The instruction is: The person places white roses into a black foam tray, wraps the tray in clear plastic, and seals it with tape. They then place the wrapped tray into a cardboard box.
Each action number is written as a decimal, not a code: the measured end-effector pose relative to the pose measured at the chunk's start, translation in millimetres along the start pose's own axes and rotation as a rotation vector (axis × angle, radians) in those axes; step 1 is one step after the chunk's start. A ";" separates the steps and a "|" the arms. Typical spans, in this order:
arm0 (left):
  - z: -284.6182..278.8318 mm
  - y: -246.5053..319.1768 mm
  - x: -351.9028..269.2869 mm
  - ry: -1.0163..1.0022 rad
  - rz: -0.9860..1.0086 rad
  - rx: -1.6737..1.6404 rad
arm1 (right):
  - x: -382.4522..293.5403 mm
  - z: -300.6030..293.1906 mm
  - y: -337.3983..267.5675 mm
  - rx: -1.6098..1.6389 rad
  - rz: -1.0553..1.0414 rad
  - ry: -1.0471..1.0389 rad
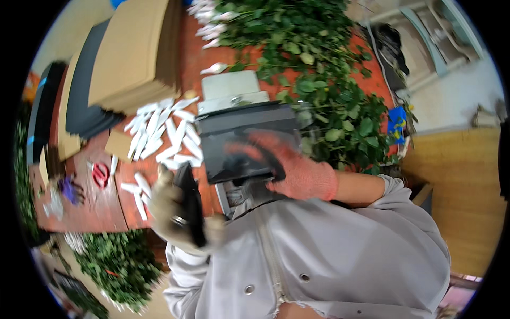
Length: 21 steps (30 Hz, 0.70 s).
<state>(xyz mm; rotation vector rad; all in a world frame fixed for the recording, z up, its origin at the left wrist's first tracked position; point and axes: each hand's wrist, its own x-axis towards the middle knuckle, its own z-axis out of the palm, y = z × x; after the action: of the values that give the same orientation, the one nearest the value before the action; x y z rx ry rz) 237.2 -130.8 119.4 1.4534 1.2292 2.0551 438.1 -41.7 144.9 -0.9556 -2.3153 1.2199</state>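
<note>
My left hand (161, 215), in a beige glove, is shut around a black hand tool (190, 203), perhaps a stapler; motion blur hides its details. Over a black sheet (223, 159) is my right hand (305, 171), in a pink-red glove with a dark palm. Its fingers are blurred, and whether they grip the sheet is unclear. Behind the sheet's far edge shows a pale metal plate (231, 85). White mesh bud sleeves (153, 123) lie heaped left of the sheet, with a few more near my left hand.
Leafy flower stems (295, 32) with sleeved buds cover the far and right side of the red table (95, 215). Cardboard sheets (127, 52) are stacked at the far left. Red-handled scissors (100, 175) and a purple glove (71, 189) lie left. Below stands another stem bundle (119, 263).
</note>
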 end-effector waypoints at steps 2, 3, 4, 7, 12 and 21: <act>28.3 19.1 25.5 -0.414 0.473 0.349 | -31.5 -2.2 6.2 0.623 0.221 -0.251; 49.9 26.8 33.9 -0.535 0.614 0.400 | -55.6 13.4 27.3 0.911 0.272 -0.298; 64.1 32.9 37.5 -0.588 0.656 0.410 | -68.8 21.8 40.9 1.201 0.303 -0.369; 99.2 39.6 52.8 -0.742 0.742 0.370 | -84.2 5.2 24.3 1.724 0.275 0.001; 100.7 -16.4 79.4 -0.987 0.250 0.389 | -87.3 -73.5 9.6 1.721 0.076 0.140; 135.4 -73.4 47.1 -1.149 0.044 0.980 | -105.0 -141.6 61.6 0.907 0.365 0.257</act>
<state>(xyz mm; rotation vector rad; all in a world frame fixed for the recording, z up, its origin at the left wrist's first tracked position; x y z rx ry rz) 322.9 4.5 102.6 2.4528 1.5840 0.2080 619.4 -8.1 174.5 -1.0862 -1.1734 1.8909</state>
